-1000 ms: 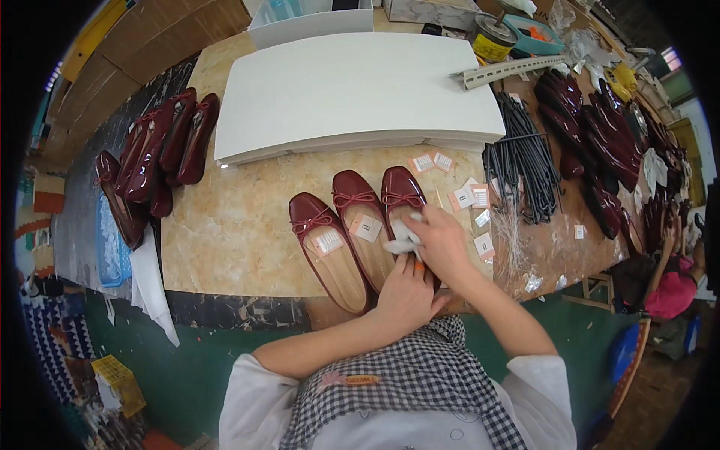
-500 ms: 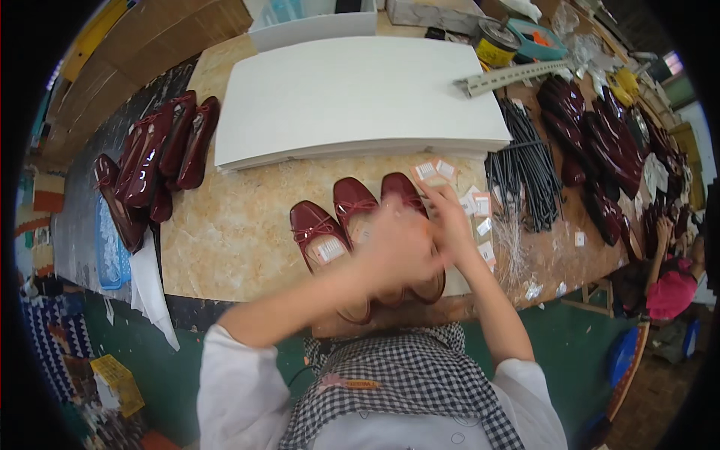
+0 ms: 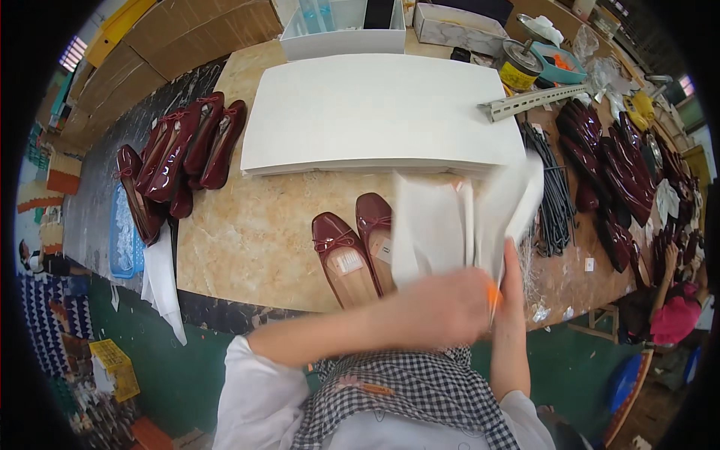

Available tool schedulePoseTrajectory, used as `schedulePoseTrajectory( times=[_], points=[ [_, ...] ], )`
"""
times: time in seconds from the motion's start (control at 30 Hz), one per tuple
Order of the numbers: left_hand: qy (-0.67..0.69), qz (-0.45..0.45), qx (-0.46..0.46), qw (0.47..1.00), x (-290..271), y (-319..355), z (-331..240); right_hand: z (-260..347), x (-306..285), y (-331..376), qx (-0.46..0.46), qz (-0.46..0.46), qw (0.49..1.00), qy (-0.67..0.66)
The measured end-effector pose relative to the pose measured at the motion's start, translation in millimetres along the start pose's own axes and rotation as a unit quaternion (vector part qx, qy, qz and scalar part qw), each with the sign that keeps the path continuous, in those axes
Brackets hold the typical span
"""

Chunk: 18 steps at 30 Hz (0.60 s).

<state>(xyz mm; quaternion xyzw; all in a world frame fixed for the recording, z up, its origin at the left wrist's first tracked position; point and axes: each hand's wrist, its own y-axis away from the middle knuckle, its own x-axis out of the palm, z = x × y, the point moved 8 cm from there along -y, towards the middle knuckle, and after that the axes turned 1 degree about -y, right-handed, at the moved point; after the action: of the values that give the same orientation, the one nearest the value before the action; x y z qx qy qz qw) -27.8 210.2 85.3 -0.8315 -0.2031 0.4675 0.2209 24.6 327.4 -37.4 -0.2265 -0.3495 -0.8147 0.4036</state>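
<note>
Near tabletop edge: left hand (image 3: 439, 307) and right hand (image 3: 510, 274) both closed on a white paper sheet (image 3: 465, 217), lifted, blurred. It hangs over the third shoe, hiding it. Two maroon shoes (image 3: 360, 251) lie uncovered beside, toes pointing away, long axes near-to-far. Wrapping looks barely begun. Behind: white board stack (image 3: 375, 105).

A tan marble-patterned table (image 3: 247, 240) carried a broad stack of white sheets (image 3: 375, 112). Two dark red flat shoes (image 3: 358, 251) lay near its front edge, more dark red shoes (image 3: 191, 146) lay heaped at its left, and a bundle of black strips (image 3: 551, 195) lay to the right.
</note>
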Motion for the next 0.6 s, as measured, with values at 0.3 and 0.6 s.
schedulePoseTrajectory(
  times=[0.3,0.6],
  points=[
    [0.095,-0.193,-0.305,0.928,-34.1,86.3,61.0,5.8,90.2,13.2,-0.134,0.182,0.881,0.416],
    [-0.168,0.033,-0.303,0.938,11.9,97.0,71.5,-32.7,60.6,-42.0,0.016,0.069,0.913,0.402]
  ],
)
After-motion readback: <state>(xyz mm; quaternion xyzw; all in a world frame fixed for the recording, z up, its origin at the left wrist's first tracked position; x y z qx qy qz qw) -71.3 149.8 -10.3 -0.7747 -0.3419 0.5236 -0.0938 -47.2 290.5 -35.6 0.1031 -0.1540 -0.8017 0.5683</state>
